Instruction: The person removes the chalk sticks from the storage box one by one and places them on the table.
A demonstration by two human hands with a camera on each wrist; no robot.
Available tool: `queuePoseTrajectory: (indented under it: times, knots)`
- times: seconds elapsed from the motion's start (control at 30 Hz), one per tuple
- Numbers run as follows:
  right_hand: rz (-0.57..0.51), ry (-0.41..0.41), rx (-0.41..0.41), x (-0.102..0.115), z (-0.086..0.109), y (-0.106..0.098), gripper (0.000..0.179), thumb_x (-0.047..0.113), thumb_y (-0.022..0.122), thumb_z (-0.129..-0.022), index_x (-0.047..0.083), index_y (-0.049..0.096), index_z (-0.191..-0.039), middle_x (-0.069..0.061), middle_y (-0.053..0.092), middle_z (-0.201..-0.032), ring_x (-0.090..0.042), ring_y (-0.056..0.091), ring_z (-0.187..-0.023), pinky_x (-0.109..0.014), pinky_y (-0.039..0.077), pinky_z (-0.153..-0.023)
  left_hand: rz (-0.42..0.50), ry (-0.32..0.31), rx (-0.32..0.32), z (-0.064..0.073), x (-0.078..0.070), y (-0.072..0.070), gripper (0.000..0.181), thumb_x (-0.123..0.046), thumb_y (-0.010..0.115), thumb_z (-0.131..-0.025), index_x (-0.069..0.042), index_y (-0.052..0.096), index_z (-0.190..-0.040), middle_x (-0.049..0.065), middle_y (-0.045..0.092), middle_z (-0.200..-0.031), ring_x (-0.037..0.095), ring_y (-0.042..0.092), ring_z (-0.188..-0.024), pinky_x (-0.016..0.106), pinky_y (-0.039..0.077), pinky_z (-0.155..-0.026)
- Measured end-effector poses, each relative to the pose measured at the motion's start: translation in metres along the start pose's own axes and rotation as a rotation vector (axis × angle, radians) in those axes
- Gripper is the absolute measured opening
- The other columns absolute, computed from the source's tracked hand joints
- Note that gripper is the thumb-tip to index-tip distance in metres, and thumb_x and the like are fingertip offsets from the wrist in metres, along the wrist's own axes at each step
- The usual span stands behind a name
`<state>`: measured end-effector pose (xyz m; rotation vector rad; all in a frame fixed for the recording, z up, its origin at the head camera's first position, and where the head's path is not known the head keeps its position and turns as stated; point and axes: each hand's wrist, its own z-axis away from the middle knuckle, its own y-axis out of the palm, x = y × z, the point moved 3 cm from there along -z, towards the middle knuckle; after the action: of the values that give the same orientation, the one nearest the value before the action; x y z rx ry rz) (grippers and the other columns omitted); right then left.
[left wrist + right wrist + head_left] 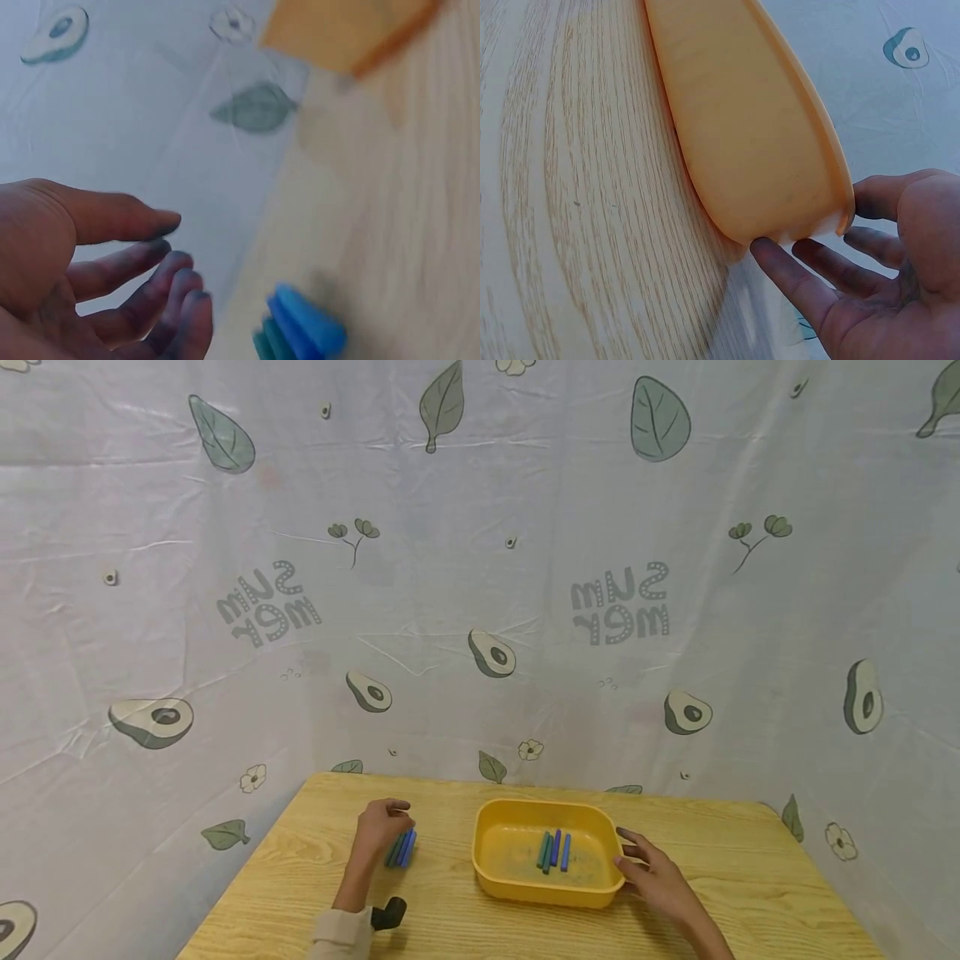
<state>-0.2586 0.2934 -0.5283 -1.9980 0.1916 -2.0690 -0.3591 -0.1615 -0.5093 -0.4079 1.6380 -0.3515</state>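
On the left of the table, several blue and green chalk-like sticks point(406, 850) lie side by side. My left hand point(383, 827) hovers just over them with loosely bent fingers. In the left wrist view the sticks point(304, 326) are apart from its smudged fingertips, and nothing is between thumb and fingers. A yellow plastic tub point(547, 894) stands to the right, holding several more green, blue and purple sticks point(566, 853). My right hand point(660, 878) holds the tub's right end. Up close, the thumb is at the rim and the fingers touch the outer wall point(742, 150).
The wooden table point(442, 927) carries both groups of sticks and the tub. Behind it and at its sides hangs a pale sheet point(450, 585) printed with leaves and avocados. A black strap piece point(388, 913) sits at my left wrist. Coloured dust marks the tub's floor.
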Motion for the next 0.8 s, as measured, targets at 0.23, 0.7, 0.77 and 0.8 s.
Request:
queuePoseTrajectory:
  times: [0.23,0.7,0.77,0.8]
  knots:
    - [0.007,0.015,-0.022,0.0,0.0,0.001,0.063,0.012,0.055,-0.112,-0.004,0.027,-0.166,-0.043,0.044,-0.155,-0.047,0.067,-0.128,-0.044,0.065,-0.089,0.267,-0.037,0.146,0.002,-0.034,0.021,0.044,-0.008,0.072,-0.1,0.011,0.065,-0.138,0.03,0.071,-0.127,0.048,0.07,-0.117,0.053,0.063,-0.094]
    - [0.007,0.036,-0.022,0.001,-0.002,-0.001,0.063,0.013,0.055,-0.113,-0.004,0.026,-0.167,-0.043,0.042,-0.157,-0.047,0.066,-0.129,-0.046,0.065,-0.091,0.353,-0.039,0.321,0.006,-0.08,0.061,0.05,-0.017,0.068,-0.105,0.011,0.058,-0.146,0.03,0.066,-0.139,0.041,0.075,-0.115,0.046,0.064,-0.095]
    - [0.011,0.036,-0.024,0.001,-0.002,-0.001,0.063,0.013,0.055,-0.112,-0.004,0.027,-0.167,-0.043,0.043,-0.156,-0.048,0.066,-0.129,-0.046,0.065,-0.091,0.367,-0.046,0.339,0.006,-0.084,0.066,0.052,-0.018,0.069,-0.105,0.011,0.057,-0.147,0.029,0.066,-0.139,0.039,0.076,-0.114,0.045,0.064,-0.095]
    - [0.012,0.036,-0.026,0.002,-0.002,0.0,0.063,0.013,0.055,-0.112,-0.004,0.028,-0.166,-0.042,0.043,-0.156,-0.048,0.066,-0.129,-0.046,0.065,-0.091,0.376,-0.052,0.347,0.007,-0.085,0.068,0.052,-0.018,0.069,-0.105,0.011,0.057,-0.147,0.028,0.067,-0.138,0.039,0.076,-0.113,0.045,0.064,-0.095]
